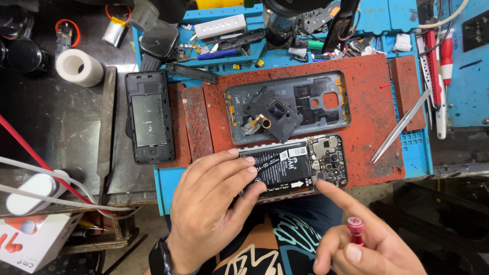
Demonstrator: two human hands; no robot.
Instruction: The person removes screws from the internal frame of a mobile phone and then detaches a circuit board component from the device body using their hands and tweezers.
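We have the opened phone [294, 167] at the near edge of the red work mat [367, 107], battery and circuit board face up. Our left hand [214, 203] has its grip closed on the phone's left end, fingers over the battery, thumb under the near edge. Our right hand [364, 242] has its grip clenched on a red-capped screwdriver [355, 227] (only the cap shows), index finger stretched out and touching the phone near the board's lower left corner. Just beyond the phone, on the same mat, lies the grey mid-frame [305, 104] with a dark cover plate [272, 113] on it. Tweezers [400, 127] lie at the mat's right edge. A second black phone shell [148, 117] sits to the left on the table [61, 127], tape roll [79, 67] further left.
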